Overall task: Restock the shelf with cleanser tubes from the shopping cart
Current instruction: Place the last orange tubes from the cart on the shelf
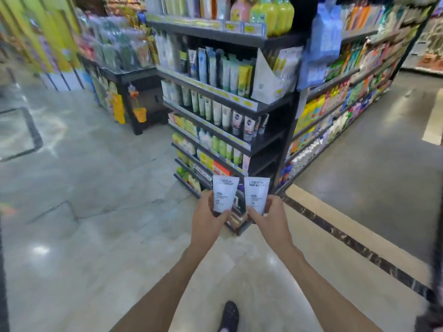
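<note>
I hold two white cleanser tubes upright in front of me, low in the view. My left hand (pixel 208 218) grips the left tube (pixel 224 194) near its bottom. My right hand (pixel 268 218) pinches the right tube (pixel 256 195) the same way. Both tubes show dark lettering and stand side by side, a small gap between them. Behind them rises the dark end-cap shelf (pixel 242 146), with rows of tubes and bottles on several tiers. The shopping cart is not in view.
An aisle with packed shelves (pixel 335 99) runs off to the right. A low dark display stand (pixel 139 92) with hanging goods is at the left. Glossy tiled floor (pixel 96 224) spreads around me. My dark shoe (pixel 229 316) shows at the bottom.
</note>
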`<state>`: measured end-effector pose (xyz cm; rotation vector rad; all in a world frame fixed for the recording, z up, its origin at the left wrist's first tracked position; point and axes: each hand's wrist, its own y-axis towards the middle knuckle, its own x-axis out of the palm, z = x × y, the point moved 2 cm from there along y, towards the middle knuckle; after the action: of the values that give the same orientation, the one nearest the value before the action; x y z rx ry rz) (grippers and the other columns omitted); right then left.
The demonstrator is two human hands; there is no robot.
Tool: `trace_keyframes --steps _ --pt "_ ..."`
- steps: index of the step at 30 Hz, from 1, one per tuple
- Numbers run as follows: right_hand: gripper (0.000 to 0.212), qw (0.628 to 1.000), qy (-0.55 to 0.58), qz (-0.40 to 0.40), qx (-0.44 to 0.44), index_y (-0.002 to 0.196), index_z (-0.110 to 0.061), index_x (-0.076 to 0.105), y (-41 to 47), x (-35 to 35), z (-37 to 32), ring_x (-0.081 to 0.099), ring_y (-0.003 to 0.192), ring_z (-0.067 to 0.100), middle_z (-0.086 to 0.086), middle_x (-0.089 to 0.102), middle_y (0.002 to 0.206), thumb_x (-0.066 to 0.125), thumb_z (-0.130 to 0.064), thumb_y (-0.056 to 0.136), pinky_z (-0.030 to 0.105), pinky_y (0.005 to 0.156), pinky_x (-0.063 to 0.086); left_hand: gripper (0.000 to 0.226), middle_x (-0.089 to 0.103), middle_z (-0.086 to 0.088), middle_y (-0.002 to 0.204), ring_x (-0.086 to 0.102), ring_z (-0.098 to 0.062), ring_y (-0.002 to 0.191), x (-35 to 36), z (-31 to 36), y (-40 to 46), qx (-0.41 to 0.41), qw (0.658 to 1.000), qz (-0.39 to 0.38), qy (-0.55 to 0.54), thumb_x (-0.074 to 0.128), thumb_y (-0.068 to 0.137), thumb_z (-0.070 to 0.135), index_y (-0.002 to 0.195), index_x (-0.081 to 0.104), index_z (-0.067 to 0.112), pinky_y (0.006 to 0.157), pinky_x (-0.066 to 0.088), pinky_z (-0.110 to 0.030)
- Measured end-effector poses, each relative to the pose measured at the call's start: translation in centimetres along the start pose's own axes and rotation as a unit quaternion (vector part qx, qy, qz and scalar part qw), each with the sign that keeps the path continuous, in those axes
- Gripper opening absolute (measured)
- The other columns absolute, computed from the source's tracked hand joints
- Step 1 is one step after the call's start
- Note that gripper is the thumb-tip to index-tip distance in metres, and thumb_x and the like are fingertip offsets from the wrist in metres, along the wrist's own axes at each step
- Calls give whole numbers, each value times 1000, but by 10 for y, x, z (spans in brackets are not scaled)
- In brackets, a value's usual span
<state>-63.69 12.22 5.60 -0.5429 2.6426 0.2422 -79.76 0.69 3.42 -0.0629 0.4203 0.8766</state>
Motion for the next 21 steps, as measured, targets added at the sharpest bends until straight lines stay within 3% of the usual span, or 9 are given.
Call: trace_keyframes --steps 4,13,17,21 --pt "52 999 21 -7 -25 119 -23 48 75 35 -21 63 96 -1 -11 60 111 82 -42 85 20 72 54 73 65 12 123 63 -2 109 -12 1 76 -3 1000 18 -17 87 80 31 143 49 28 90 60 -39" --pt "53 997 52 18 -54 120 -32 43 247 82 -62 64 100 5 -6 57 116 80 -47 85 36 82 61 72 62 18 124 61 0 111 -4 20 256 31 999 12 11 84 79 40 141 48 35 91 59 -39" --pt "54 996 54 50 -56 121 -24 43 304 81 -81 64 98 5 -3 59 114 79 -46 87 31 81 58 73 60 17 125 58 0 112 13 38 318 55 998 -4 -6 84 81 34 144 47 33 95 58 -40" --pt "50 993 41 91 -65 119 -24 45 350 77 -97 62 94 0 -3 57 114 78 -43 88 16 72 53 71 59 18 122 59 -1 112 31 57 376 92 995 -45 -21 83 86 31 147 46 29 98 56 -36"
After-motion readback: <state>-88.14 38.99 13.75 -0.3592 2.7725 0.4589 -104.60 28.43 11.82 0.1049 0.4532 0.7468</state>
